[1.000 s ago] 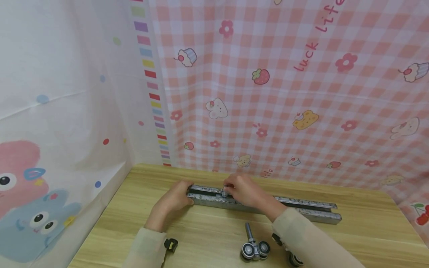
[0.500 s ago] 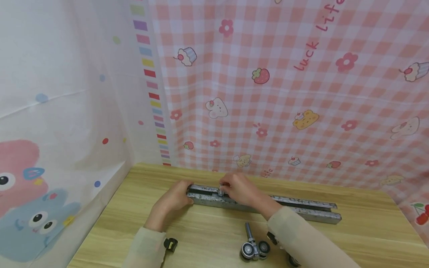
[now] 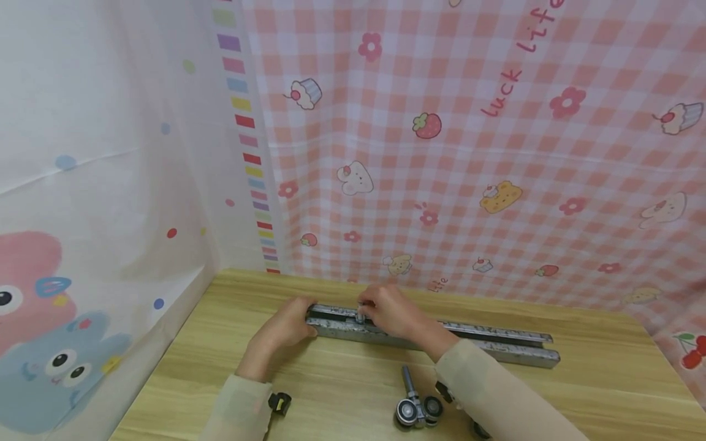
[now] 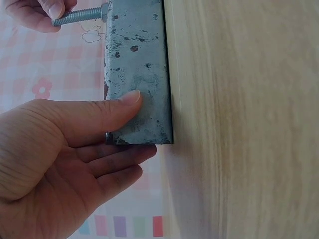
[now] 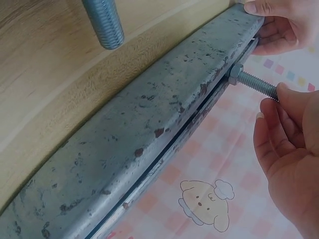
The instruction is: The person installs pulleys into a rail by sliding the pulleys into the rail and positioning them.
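Right wrist: right fingers (image 5: pixel 270 122) pinch a threaded bolt (image 5: pixel 256 85) while left fingers (image 5: pixel 273 31) grip a brown-speckled metal channel (image 5: pixel 149 104).

a pale yellow wood-grain tabletop (image 3: pixel 331 392) carries a long, speckled grey metal channel rail (image 3: pixel 358 334), slot upward, roughly along its far edge. nearer lies a silver metal roller with black-rimmed wheels (image 3: pixel 419 410), its threaded shank toward that edge; rightward, a dark round wheel (image 3: pixel 481 430) shows, mostly hidden.
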`<action>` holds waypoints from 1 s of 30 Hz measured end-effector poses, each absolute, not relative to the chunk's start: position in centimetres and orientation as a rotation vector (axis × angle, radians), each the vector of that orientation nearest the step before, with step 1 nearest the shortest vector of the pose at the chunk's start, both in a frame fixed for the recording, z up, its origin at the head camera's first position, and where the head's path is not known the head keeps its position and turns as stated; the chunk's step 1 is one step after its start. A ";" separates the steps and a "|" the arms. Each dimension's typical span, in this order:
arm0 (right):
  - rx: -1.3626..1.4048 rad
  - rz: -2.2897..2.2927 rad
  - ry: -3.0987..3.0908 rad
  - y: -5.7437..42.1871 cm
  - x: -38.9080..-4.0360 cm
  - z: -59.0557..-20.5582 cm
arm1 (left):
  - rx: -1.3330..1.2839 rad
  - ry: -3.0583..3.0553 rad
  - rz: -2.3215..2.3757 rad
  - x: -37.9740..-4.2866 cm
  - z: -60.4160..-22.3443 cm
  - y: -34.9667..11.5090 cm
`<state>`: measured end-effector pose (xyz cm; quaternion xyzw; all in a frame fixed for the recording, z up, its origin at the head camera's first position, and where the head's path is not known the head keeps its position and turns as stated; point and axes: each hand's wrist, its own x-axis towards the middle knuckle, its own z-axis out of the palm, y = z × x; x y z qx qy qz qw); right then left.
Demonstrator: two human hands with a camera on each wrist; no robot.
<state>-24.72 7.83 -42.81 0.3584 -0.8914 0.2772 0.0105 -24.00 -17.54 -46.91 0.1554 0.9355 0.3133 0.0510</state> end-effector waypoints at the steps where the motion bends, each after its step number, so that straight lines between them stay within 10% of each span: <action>1: 1.120 0.868 -2.775 7.8 -24.7 -42.8 | 0.474 2.846 0.954 -24.0 -46.9 -17.5; 30: 1.139 0.755 -2.731 11.1 -22.2 -41.1 | 0.456 2.821 0.978 -24.0 -47.1 -17.6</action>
